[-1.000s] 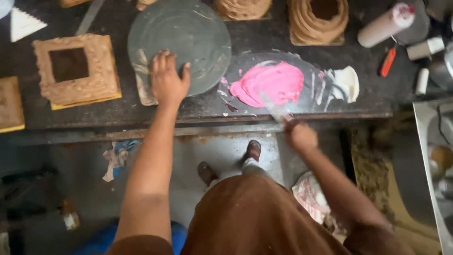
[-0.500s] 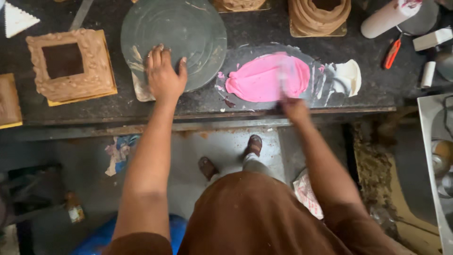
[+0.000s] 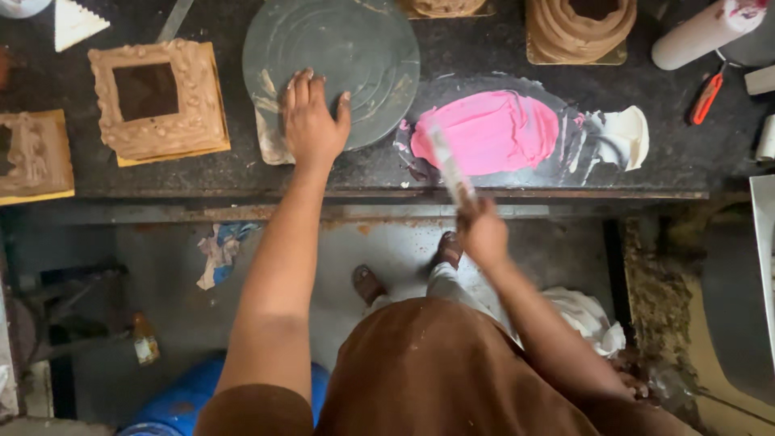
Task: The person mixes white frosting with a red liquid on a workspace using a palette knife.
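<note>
My left hand (image 3: 313, 121) lies flat, fingers spread, on the near edge of a round dark turntable (image 3: 347, 48) on the black worktop (image 3: 242, 169). My right hand (image 3: 482, 234) is closed on the handle of a palette knife (image 3: 446, 165), blurred by motion, just off the table's front edge. The blade reaches up over the left end of a pink paste patch (image 3: 488, 131) spread on the worktop. A smaller blob of white paste (image 3: 628, 133) lies to the right of the pink one.
A square brown frame-shaped piece (image 3: 153, 101) sits at left, another brown piece (image 3: 28, 153) at the far left. A ridged brown ring (image 3: 580, 28) stands at the back right. A white tube (image 3: 698, 32) and red-handled tool (image 3: 705, 98) lie at right. A blue drum (image 3: 186, 396) stands on the floor.
My right hand has pulled back from the pink paste toward me and leftward, dragging the knife with it. The left hand has stayed on the turntable.
</note>
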